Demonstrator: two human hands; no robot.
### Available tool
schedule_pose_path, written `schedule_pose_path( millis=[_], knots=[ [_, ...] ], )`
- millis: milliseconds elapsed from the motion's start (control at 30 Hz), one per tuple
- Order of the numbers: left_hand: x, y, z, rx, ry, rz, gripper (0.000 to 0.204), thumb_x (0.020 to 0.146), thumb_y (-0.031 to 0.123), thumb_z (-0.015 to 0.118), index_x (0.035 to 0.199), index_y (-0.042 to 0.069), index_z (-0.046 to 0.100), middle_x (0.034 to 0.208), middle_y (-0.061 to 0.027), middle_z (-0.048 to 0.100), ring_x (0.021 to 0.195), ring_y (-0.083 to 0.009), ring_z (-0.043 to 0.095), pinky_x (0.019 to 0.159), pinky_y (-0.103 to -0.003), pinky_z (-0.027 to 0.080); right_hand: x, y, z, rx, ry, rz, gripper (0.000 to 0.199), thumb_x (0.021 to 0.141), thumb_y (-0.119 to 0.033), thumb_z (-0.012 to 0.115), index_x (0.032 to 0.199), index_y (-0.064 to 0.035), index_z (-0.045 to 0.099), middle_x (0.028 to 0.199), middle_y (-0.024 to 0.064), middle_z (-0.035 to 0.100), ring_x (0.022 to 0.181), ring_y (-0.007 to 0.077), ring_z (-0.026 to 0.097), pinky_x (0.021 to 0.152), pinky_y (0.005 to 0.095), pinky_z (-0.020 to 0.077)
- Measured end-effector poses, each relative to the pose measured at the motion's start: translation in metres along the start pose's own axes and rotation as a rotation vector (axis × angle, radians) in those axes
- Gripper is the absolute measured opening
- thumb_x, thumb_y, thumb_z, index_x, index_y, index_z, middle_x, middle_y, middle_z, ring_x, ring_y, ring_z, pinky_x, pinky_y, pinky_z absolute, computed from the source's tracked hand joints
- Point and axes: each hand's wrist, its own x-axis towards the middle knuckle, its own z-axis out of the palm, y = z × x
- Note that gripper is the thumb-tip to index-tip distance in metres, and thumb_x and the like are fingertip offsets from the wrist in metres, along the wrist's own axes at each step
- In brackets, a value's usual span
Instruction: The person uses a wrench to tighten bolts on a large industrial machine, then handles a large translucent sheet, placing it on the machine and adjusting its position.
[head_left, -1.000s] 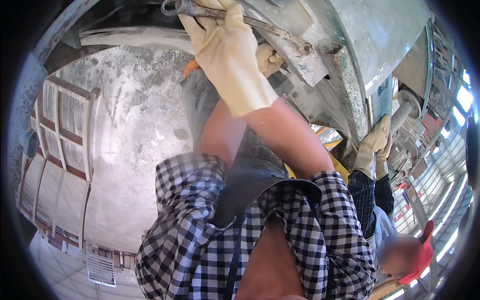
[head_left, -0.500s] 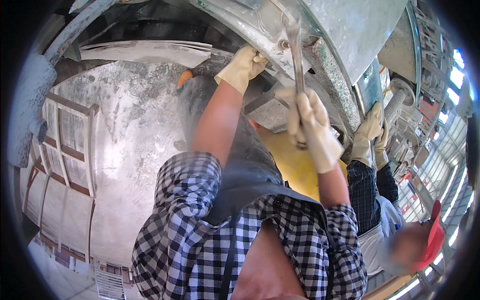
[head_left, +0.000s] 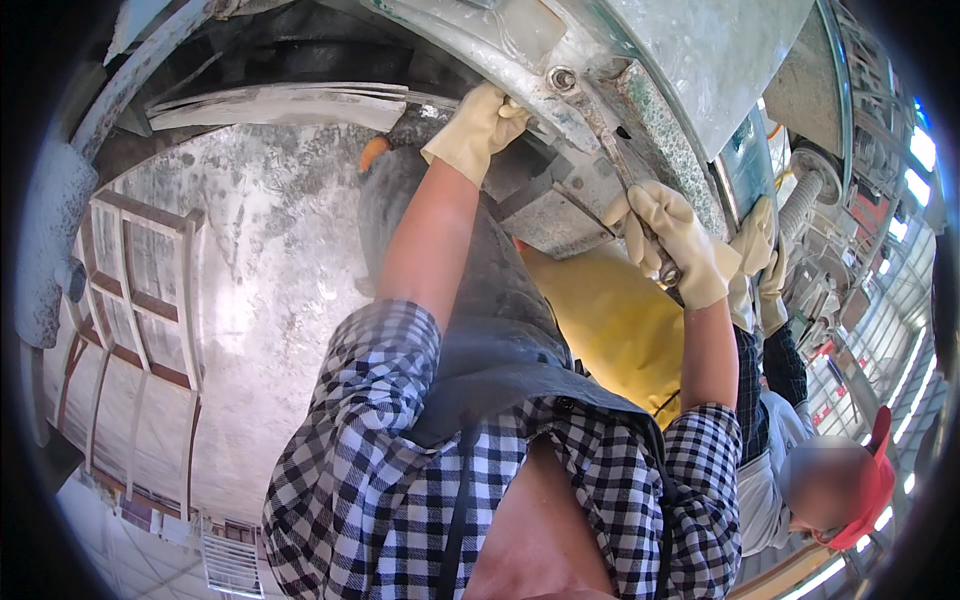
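Observation:
My right hand, in a cream rubber glove, is closed round the near end of a worn metal wrench. The wrench's far end sits on a bolt in the grey, dusty machine frame. My left hand, gloved alike, is closed with curled fingers against the frame's lower edge. What lies inside its fingers is hidden. Beneath the wrench, a thin metal rod sticks out beside a dusty metal plate.
Close on the right, a co-worker in a red cap has both gloved hands at the machine's side. A yellow sheet-like thing lies below my right hand. A metal rack and a thick pipe stand left.
The wrench has swung from nearly upright to a slant, its far end coming onto the bolt. My right hand has moved right and slightly down; my left has stayed nearly in place.

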Motion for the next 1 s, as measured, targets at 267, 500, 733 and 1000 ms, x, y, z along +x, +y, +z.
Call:
schedule_pose_path(
  millis=[267, 500, 733, 1000],
  knots=[
    [0.001, -0.001, -0.001, -0.043, 0.01, 0.0, 0.019, 0.104, 0.005, 0.038, 0.109, -0.004, 0.054, 0.09, -0.0109, 0.061, 0.05, -0.0108, 0.049, 0.036, -0.02, 0.037, 0.008, -0.026, -0.027, -0.176, 0.019, 0.112, 0.044, 0.106, -0.042, 0.053, 0.089, -0.0033, 0.065, 0.056, 0.0067, 0.061, 0.035, 0.0103, 0.046, 0.035, 0.0212, 0.0348],
    [0.0, -0.002, 0.002, -0.024, 0.039, 0.046, 0.02, 0.105, 0.006, 0.04, 0.111, -0.004, 0.055, 0.092, -0.0106, 0.063, 0.051, -0.0108, 0.051, 0.038, -0.02, 0.039, 0.023, -0.012, -0.035, -0.307, 0.015, 0.127, 0.043, 0.108, -0.038, 0.048, 0.084, -0.0059, 0.063, 0.055, 0.0049, 0.06, 0.036, 0.0112, 0.049, 0.035, 0.0227, 0.0353],
    [0.0, -0.003, -0.003, 0.029, -0.044, 0.016, 0.017, 0.104, 0.005, 0.043, 0.11, -0.003, 0.057, 0.091, -0.0093, 0.064, 0.054, -0.0102, 0.054, 0.041, -0.02, 0.042, 0.02, 0.029, 0.042, 0.055, 0.135, 0.158, 0.047, 0.109, -0.04, 0.043, 0.085, -0.0031, 0.061, 0.048, 0.0038, 0.051, 0.031, 0.0136, 0.042, 0.028, 0.0288, 0.0356],
    [0.003, -0.007, -0.005, 0.056, 0.019, 0.059, 0.012, 0.102, 0.007, 0.048, 0.105, 0.001, 0.058, 0.084, -0.0058, 0.063, 0.054, -0.0085, 0.052, 0.042, -0.018, 0.04, 0.018, 0.019, 0.151, 0.519, 0.264, -0.035, 0.042, 0.112, -0.036, 0.035, 0.094, -0.0047, 0.057, 0.058, 0.0028, 0.049, 0.04, 0.014, 0.046, 0.039, 0.0286, 0.0418]
  ],
)
